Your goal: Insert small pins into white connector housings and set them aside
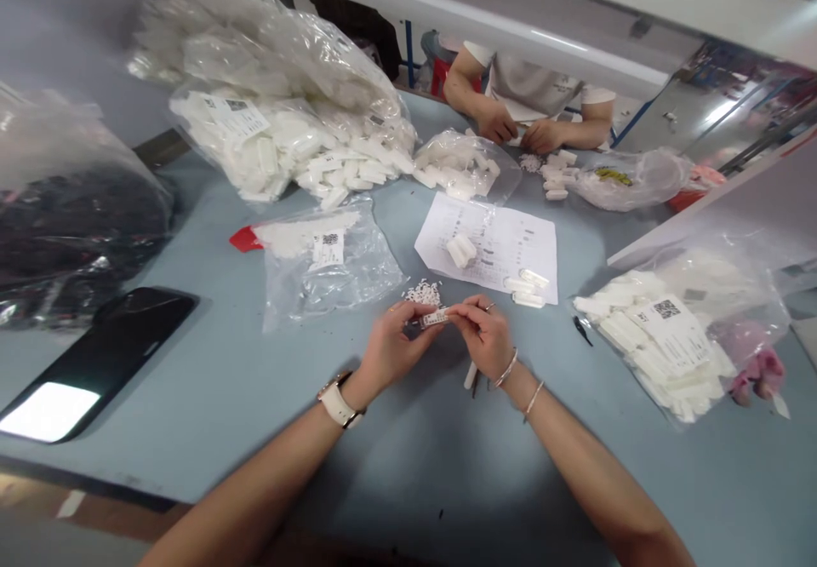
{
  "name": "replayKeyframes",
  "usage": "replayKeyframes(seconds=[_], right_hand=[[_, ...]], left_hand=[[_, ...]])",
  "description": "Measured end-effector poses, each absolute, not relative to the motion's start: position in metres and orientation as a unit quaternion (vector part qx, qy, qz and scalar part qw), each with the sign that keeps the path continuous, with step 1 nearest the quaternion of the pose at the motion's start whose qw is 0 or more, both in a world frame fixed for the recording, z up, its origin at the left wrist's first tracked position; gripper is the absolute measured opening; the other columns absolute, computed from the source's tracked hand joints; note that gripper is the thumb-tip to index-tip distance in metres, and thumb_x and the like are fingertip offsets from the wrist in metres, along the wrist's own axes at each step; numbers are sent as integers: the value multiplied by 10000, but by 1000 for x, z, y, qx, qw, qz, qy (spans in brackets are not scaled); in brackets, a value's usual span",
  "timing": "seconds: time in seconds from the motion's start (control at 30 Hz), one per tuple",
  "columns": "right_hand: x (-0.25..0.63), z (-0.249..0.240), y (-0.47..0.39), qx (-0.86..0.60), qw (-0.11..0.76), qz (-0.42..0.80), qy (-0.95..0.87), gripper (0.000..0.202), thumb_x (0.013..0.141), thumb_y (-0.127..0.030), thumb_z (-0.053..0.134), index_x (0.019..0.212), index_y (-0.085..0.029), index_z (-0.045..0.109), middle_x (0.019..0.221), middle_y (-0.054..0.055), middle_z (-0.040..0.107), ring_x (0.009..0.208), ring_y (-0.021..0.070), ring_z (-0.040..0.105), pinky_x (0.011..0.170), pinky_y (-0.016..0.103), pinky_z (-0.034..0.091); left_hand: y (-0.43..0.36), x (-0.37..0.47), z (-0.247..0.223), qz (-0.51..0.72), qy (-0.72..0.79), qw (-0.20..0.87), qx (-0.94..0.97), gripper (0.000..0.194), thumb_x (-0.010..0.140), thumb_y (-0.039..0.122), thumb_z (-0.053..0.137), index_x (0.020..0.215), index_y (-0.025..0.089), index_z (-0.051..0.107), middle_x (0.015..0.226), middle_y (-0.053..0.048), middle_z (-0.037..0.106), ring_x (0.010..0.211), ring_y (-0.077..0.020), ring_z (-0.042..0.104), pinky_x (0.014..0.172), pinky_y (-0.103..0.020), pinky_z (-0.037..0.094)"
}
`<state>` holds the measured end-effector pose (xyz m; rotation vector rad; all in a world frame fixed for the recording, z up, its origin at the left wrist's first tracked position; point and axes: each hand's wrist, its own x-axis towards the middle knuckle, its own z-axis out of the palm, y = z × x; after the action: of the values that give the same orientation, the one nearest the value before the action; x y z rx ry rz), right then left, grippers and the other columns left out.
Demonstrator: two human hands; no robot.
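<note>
Okay, center of frame: left hand (401, 335) has a narrow pinch on a small white part (436, 318) with a row of dark marks or openings. Right hand (483, 335) is at the part's right end, fingertips close together; can't tell if they grip the part or a tiny piece. Part sits between both hands, above the blue table (242, 397). Loose pile of tiny white pieces (424, 292) just above it in frame. Upper center-right, printed sheet (440, 226) with a white block (461, 251) on it, more white pieces (528, 299) at its lower right. Flat labeled clear bag (332, 290) left of center; dark phone-shaped device (121, 346) lower left, bright patch at one end. Big bag of white parts (274, 137) upper left, labeled bag (664, 346) of similar parts at right. Top center-right, a co-worker's hands (542, 135) over small white pieces.
</note>
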<state>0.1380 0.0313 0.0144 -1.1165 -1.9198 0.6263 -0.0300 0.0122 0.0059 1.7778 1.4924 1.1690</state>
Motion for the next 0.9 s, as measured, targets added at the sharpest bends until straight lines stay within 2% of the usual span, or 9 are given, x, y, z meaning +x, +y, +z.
replayKeyframes(seconds=[0.3, 0.73, 0.9], right_hand=[[141, 16, 35, -423, 400, 240, -777, 204, 899, -266, 501, 890, -208, 696, 771, 30, 548, 708, 140, 551, 671, 254, 476], [147, 25, 34, -390, 327, 132, -851, 233, 901, -216, 478, 885, -205, 711, 797, 56, 615, 733, 148, 581, 679, 252, 485], [147, 28, 35, -400, 329, 184, -836, 186, 883, -232, 523, 856, -200, 704, 787, 44, 626, 699, 136, 589, 656, 243, 488]], left_hand=[[13, -30, 11, 416, 555, 318, 646, 183, 743, 332, 645, 867, 198, 662, 788, -30, 695, 704, -168, 620, 619, -270, 477], [14, -33, 9, 401, 545, 345, 650, 169, 724, 307, 660, 857, 203, 673, 815, -43, 716, 753, -192, 654, 657, -293, 511], [14, -34, 9, 412, 547, 339, 646, 177, 706, 312, 685, 835, 192, 672, 803, -47, 713, 754, -196, 655, 675, -299, 518]])
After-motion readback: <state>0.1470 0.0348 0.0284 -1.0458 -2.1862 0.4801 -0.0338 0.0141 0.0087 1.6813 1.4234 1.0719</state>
